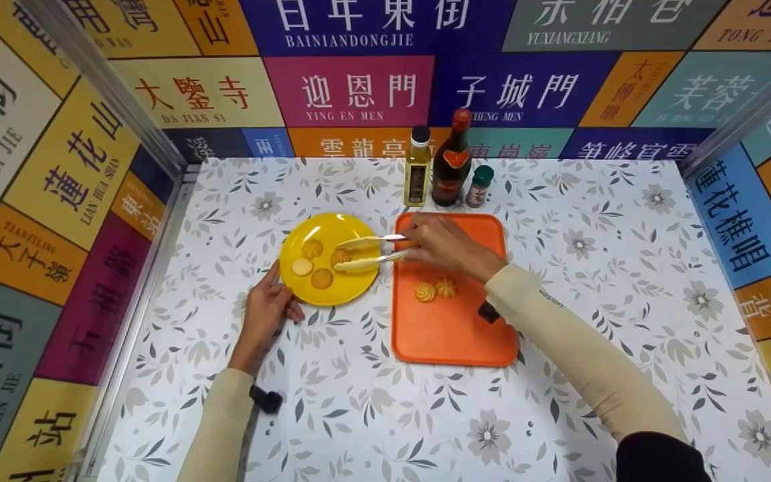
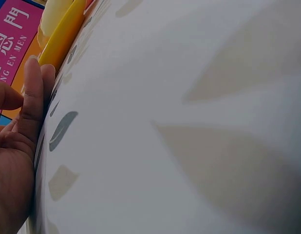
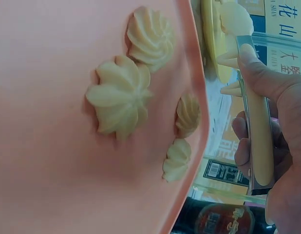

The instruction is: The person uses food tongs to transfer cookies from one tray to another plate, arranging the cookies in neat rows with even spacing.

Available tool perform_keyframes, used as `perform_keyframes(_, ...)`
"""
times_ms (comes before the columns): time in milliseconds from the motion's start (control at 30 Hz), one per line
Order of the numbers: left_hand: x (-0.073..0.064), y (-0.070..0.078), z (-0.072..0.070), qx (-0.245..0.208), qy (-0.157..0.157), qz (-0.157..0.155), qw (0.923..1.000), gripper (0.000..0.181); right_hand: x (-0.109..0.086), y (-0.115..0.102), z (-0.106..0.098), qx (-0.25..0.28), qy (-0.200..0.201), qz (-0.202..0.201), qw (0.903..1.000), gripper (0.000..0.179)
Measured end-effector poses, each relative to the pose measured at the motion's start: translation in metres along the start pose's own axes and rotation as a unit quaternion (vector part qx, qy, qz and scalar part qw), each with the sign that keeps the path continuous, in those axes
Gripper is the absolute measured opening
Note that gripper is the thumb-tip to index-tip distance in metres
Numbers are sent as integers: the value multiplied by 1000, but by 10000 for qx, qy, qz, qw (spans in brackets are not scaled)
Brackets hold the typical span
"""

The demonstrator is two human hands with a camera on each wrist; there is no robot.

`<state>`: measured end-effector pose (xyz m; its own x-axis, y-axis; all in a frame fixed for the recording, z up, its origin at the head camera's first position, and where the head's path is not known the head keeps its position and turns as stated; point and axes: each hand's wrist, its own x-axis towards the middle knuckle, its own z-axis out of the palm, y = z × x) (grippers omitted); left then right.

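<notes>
My right hand (image 1: 442, 242) grips metal tongs with pale tips (image 1: 359, 264) and reaches left over the tray's upper part. The tong tips are over the yellow plate (image 1: 332, 225), with a swirled cookie (image 1: 340, 256) between them. On the plate beside it lie another piped cookie (image 1: 312, 249), a pale round cookie (image 1: 302, 267) and a browner round one (image 1: 322, 278). My left hand (image 1: 266, 309) rests on the table at the plate's lower left, fingers (image 2: 32, 92) extended with their tips right at the rim. The orange tray (image 1: 452, 341) holds several piped cookies (image 3: 120, 96), some hidden by my right hand in the head view.
Behind the tray stand an oil bottle (image 1: 417, 171) with a black cap, a dark bottle (image 1: 450, 167) with a red cap and a small green-capped jar (image 1: 478, 187). A floral cloth (image 1: 359, 408) covers the table, with printed panels (image 1: 352, 90) around it.
</notes>
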<state>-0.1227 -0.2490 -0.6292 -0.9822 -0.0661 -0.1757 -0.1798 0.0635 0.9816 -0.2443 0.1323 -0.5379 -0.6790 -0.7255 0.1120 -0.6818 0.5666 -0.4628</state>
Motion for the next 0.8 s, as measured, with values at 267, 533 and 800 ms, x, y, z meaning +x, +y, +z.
perform_keyframes(267, 0, 1, 0, -64, -18, -76, 9999, 73, 9, -5, 6, 170, -179, -38, 9997, 31)
perform_keyframes(533, 2, -1, -1, -109, 2, -144, 9998, 73, 17, -7, 9, 79, -411, 3, 9991, 34)
perform_keyframes(800, 2, -1, -1, -116, -14, -193, 9997, 72, 20, -7, 11, -15, -490, 193, 9986, 39)
